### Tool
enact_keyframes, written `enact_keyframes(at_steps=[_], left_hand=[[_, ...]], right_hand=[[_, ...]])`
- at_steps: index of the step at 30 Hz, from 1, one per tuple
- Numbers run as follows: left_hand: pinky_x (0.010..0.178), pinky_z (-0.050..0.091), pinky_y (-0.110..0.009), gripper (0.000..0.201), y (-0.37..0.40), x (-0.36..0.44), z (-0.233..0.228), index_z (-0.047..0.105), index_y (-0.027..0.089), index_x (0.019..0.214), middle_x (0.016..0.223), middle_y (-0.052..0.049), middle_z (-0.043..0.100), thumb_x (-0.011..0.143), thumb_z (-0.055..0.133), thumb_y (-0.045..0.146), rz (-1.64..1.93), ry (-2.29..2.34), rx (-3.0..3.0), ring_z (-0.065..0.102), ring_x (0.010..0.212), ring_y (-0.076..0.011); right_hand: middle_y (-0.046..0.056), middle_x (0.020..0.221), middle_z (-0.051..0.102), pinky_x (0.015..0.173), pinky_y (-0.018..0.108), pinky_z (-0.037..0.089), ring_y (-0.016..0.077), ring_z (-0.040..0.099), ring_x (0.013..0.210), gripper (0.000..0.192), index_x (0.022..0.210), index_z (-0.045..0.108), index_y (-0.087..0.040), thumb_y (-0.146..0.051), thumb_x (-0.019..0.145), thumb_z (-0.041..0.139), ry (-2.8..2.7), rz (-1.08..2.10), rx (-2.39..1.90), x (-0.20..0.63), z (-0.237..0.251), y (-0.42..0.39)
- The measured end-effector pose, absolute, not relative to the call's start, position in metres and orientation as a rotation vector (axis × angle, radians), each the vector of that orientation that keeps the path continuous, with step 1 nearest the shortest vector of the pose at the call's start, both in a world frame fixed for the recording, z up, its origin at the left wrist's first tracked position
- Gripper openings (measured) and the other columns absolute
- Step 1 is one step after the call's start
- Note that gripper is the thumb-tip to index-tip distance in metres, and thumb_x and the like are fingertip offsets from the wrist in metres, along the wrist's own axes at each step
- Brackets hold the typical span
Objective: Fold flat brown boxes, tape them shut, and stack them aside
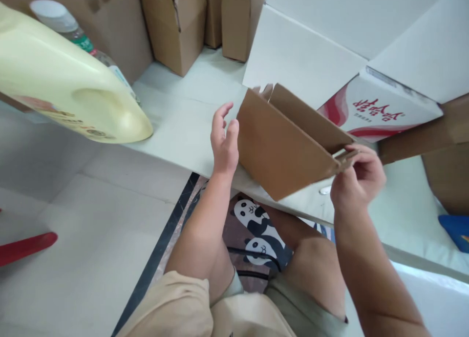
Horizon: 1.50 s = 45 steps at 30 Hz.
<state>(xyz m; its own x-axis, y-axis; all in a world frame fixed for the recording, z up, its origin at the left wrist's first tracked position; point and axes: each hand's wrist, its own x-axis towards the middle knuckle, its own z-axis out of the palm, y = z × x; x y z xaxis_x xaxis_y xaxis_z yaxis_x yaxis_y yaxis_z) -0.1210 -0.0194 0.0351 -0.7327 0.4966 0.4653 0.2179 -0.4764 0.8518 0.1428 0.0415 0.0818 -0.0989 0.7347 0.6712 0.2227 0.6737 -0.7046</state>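
A half-formed brown cardboard box [286, 146] sits in the middle of the frame, held just above the pale table [183, 127] edge. Its long axis runs on a diagonal, from the upper left near the frame's centre down to the right, and its broad plain side faces the camera; the open side, with a flap standing up behind, points up and away toward the top of the frame.

The right hand [357, 178] (right of centre) is closed on the box's lower-right end, with fingers [361, 154] curled over the edge and pinching the thin layered cardboard there. The left hand [224, 141], just left of the box, is open and upright, fingers loosely spread and slightly bent; its palm faces the box's left end, and whether it actually touches the cardboard I cannot tell.

Behind the box, at the upper right, lies a white carton with red lettering [381, 115], its big white flaps spread open. Along the top edge stand several small brown boxes [176, 24]. At the upper left a large cream-coloured jug [69, 83] leans across the frame, with a clear capped bottle [69, 27] behind it. A panda-print fabric [256, 224] shows below, between the person's knees.
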Motion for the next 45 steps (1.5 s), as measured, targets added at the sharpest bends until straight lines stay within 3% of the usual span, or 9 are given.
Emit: enact_keyframes(at_steps=[4, 8, 11, 16, 21, 28, 33, 35, 45], left_hand=[[0.106, 0.053, -0.040, 0.051, -0.016, -0.095, 0.044, 0.072, 0.026, 0.116, 0.124, -0.007, 0.073, 0.095, 0.050, 0.067, 2.176, 1.234, 1.311, 0.067, 0.123, -0.0269], [0.101, 0.056, -0.043, 0.049, -0.014, -0.077, 0.048, 0.076, 0.027, 0.110, 0.116, -0.005, 0.077, 0.094, 0.053, 0.066, 2.180, 1.172, 1.295, 0.070, 0.118, -0.0276], [0.096, 0.057, -0.042, 0.048, -0.012, -0.073, 0.047, 0.078, 0.026, 0.098, 0.103, -0.005, 0.078, 0.094, 0.054, 0.067, 2.137, 1.225, 1.238, 0.072, 0.110, -0.0259], [0.079, 0.057, -0.033, 0.051, -0.010, -0.073, 0.047, 0.075, 0.021, 0.084, 0.085, -0.005, 0.075, 0.088, 0.060, 0.070, 2.026, 1.368, 1.206, 0.071, 0.085, -0.0198], [0.086, 0.058, -0.032, 0.048, -0.004, -0.075, 0.043, 0.071, 0.021, 0.104, 0.105, -0.008, 0.075, 0.090, 0.061, 0.065, 1.942, 1.476, 1.336, 0.071, 0.099, -0.0215], [0.108, 0.053, -0.043, 0.050, 0.005, -0.084, 0.021, 0.054, 0.033, 0.140, 0.147, -0.009, 0.058, 0.096, 0.057, 0.056, 1.934, 1.344, 1.569, 0.061, 0.131, -0.0282], [0.117, 0.047, -0.046, 0.040, 0.006, -0.083, 0.027, 0.065, 0.033, 0.129, 0.142, -0.006, 0.063, 0.091, 0.065, 0.046, 1.973, 1.263, 1.527, 0.057, 0.137, -0.0285], [0.117, 0.047, -0.046, 0.032, 0.007, -0.084, 0.030, 0.071, 0.030, 0.120, 0.136, -0.006, 0.068, 0.091, 0.066, 0.042, 1.928, 1.276, 1.530, 0.061, 0.133, -0.0275], [0.113, 0.052, -0.047, 0.021, 0.010, -0.087, 0.029, 0.078, 0.028, 0.100, 0.126, -0.005, 0.075, 0.090, 0.064, 0.040, 1.899, 1.336, 1.501, 0.066, 0.125, -0.0266]], right_hand=[[0.008, 0.127, 0.065, 0.102, 0.049, 0.052, 0.0269, 0.064, 0.122, 0.025, 0.099, 0.065, -0.024, -0.044, 0.086, 0.071, -1.611, 0.441, -0.834, 0.187, 0.048, 0.016], [0.009, 0.147, 0.058, 0.114, 0.055, 0.044, 0.0294, 0.055, 0.138, 0.046, 0.134, 0.062, -0.030, -0.048, 0.092, 0.063, -1.791, 0.475, -0.963, 0.208, 0.027, 0.009], [0.006, 0.148, 0.057, 0.124, 0.060, 0.032, 0.0285, 0.051, 0.143, 0.044, 0.133, 0.065, -0.031, -0.054, 0.098, 0.050, -1.835, 0.541, -0.974, 0.210, 0.020, 0.007], [0.010, 0.146, 0.055, 0.121, 0.059, 0.036, 0.0310, 0.052, 0.139, 0.065, 0.133, 0.066, -0.026, -0.068, 0.099, 0.031, -1.799, 0.528, -0.865, 0.197, 0.017, -0.002], [0.007, 0.133, 0.057, 0.117, 0.051, 0.038, 0.0261, 0.056, 0.127, 0.036, 0.118, 0.064, -0.026, -0.046, 0.089, 0.059, -1.558, 0.614, -0.952, 0.179, 0.024, -0.006], [0.006, 0.151, 0.041, 0.119, 0.052, 0.036, 0.0254, 0.048, 0.139, 0.089, 0.154, 0.021, -0.035, -0.031, 0.072, 0.054, -1.523, 0.806, -0.949, 0.171, 0.025, 0.000], [0.007, 0.148, 0.046, 0.119, 0.056, 0.031, 0.0308, 0.045, 0.142, 0.040, 0.117, 0.054, -0.029, -0.038, 0.078, 0.051, -1.635, 0.649, -0.932, 0.181, 0.011, 0.006], [0.008, 0.146, 0.047, 0.118, 0.057, 0.031, 0.0326, 0.041, 0.144, 0.029, 0.102, 0.055, -0.026, -0.044, 0.080, 0.049, -1.660, 0.570, -0.924, 0.183, 0.006, 0.010], [0.010, 0.146, 0.041, 0.117, 0.059, 0.033, 0.0333, 0.042, 0.143, 0.040, 0.105, 0.049, -0.027, -0.061, 0.085, 0.039, -1.736, 0.517, -0.887, 0.183, 0.000, 0.025]])
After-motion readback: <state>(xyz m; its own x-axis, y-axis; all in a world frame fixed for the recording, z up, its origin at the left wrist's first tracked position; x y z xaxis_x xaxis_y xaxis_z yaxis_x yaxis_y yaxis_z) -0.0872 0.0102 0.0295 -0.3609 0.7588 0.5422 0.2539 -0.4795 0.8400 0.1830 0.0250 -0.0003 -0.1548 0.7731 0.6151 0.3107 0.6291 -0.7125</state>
